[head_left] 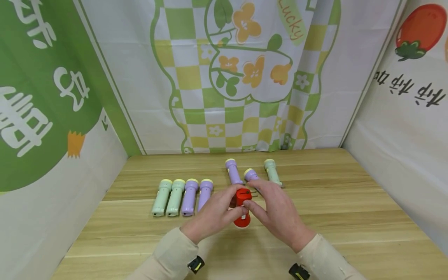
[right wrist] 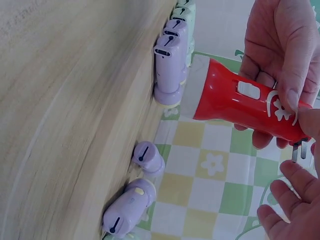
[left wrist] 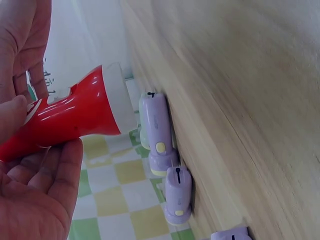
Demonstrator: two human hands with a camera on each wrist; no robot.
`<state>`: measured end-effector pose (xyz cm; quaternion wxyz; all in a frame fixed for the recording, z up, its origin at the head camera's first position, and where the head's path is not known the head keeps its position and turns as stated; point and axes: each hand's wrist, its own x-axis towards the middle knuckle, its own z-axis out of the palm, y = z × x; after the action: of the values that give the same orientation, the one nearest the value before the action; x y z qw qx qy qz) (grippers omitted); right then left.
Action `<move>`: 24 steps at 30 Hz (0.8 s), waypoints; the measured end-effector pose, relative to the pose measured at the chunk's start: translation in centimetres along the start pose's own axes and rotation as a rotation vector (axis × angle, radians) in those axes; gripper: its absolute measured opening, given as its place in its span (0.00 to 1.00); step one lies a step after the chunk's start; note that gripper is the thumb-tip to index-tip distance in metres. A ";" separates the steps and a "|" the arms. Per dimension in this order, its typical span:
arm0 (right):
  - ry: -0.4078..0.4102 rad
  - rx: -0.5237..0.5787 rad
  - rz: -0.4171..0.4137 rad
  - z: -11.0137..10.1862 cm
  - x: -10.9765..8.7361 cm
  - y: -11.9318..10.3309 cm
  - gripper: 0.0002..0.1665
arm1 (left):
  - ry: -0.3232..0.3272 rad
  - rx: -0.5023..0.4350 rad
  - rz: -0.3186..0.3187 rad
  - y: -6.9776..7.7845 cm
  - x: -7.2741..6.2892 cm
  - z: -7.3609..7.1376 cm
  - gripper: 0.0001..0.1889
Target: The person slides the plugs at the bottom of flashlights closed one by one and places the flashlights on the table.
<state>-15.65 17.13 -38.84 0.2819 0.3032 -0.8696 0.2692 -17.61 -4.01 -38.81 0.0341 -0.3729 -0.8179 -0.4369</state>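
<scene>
My left hand (head_left: 218,210) grips a red flashlight (left wrist: 75,112) by its handle, thumb along the body near a white flower print. The flashlight's broad white head points down toward the table, and a white slide switch (right wrist: 248,90) shows on its side. From its tail end two metal plug prongs (right wrist: 300,149) stick out. At that end, the thumb of my right hand (head_left: 280,212) touches the red body, while its other fingers (right wrist: 287,200) spread loosely beyond the prongs, apart from them in the right wrist view.
On the wooden table (head_left: 332,217), two green flashlights (head_left: 162,197) and two purple flashlights (head_left: 190,197) lie in a row at left. Beyond my hands lie a purple flashlight (head_left: 233,171), another purple one (head_left: 250,174) partly hidden, and a green one (head_left: 272,172). Printed curtains (head_left: 196,112) stand around the table.
</scene>
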 end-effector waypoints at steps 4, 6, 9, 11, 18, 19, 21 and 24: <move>0.036 0.017 -0.071 0.1 0.0 0.0 0.26 | 0.026 -0.011 0.001 0.2 -0.2 0.1 0.18; 0.058 0.019 -0.105 0.2 0.0 0.1 0.24 | 0.041 -0.015 -0.008 0.4 -0.2 0.2 0.18; 0.084 0.021 -0.136 0.3 0.0 0.1 0.21 | 0.058 -0.026 -0.044 0.8 -0.3 0.2 0.18; 0.094 0.024 -0.140 0.2 -0.1 0.1 0.20 | 0.068 -0.025 -0.071 1.1 -0.4 0.2 0.18; 0.124 0.039 -0.143 0.3 -0.2 0.0 0.19 | 0.093 0.016 -0.105 1.6 -0.6 0.1 0.18; 0.128 0.043 -0.143 0.3 -0.3 -0.1 0.18 | 0.095 0.019 -0.106 1.6 -0.6 0.1 0.18; 0.134 0.049 -0.141 0.4 -0.3 -0.1 0.18 | 0.097 0.024 -0.103 1.6 -0.6 0.1 0.18; 0.139 0.057 -0.138 0.4 -0.4 -0.1 0.17 | 0.099 0.033 -0.100 1.6 -0.7 0.2 0.17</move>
<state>-15.46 16.93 -39.34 0.3506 0.3509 -0.8171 0.2939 -16.07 -3.76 -38.10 0.0586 -0.3091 -0.8398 -0.4424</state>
